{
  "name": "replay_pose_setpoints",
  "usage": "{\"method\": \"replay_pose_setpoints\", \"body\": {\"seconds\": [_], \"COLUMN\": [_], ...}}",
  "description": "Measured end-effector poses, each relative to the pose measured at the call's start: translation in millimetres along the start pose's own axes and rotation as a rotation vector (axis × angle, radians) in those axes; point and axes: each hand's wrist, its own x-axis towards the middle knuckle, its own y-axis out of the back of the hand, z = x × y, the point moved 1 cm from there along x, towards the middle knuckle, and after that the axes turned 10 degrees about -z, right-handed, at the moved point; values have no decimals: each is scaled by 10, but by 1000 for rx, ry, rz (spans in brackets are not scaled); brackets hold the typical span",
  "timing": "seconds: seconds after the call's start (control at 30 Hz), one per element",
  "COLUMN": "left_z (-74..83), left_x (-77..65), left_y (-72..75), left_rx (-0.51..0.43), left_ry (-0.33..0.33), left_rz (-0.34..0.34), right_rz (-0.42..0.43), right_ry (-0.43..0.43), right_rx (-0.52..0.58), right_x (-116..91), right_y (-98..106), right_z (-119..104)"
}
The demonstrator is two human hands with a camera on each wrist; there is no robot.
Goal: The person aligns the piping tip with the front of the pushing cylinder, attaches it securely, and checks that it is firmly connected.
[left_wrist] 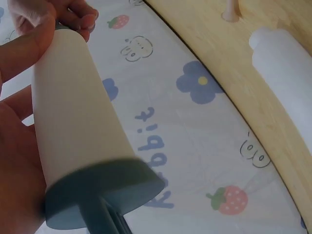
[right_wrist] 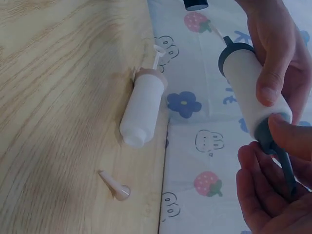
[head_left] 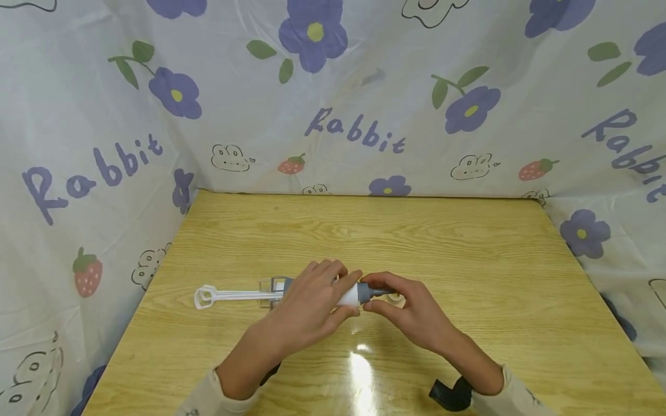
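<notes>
My left hand (head_left: 312, 309) steadies the white tube (head_left: 348, 296) in its grip; my right hand (head_left: 422, 316) pinches the grey nozzle (head_left: 365, 293), seating or loosening, I can't tell; a twist seems called for.

Cream sleeves (head_left: 219, 398), black wrist mounts (head_left: 451, 395)

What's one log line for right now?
left hand: grips tube | right hand: pinches gray nozzle | on table: second tube, beige nozzle
</notes>
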Motion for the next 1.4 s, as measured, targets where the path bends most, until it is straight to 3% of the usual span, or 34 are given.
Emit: {"method": "replay_pose_setpoints", "body": {"seconds": [0.23, 0.57, 1.0, 1.4], "left_z": [39, 0, -6, 21], "left_x": [15, 5, -7, 5], "left_y": [-22, -7, 10, -19], "left_rx": [74, 29, 23, 68], "left_ry": [-33, -26, -15, -17], "left_rz": [47, 43, 31, 36], "right_rz": [-56, -62, -31, -27], "right_ry": [-32, -115, 26, 44], "right_rx": [52, 18, 31, 27], "right_x": [19, 35, 28, 29], "right_y": [18, 73, 50, 14], "right_z": [46, 16, -63, -13]}}
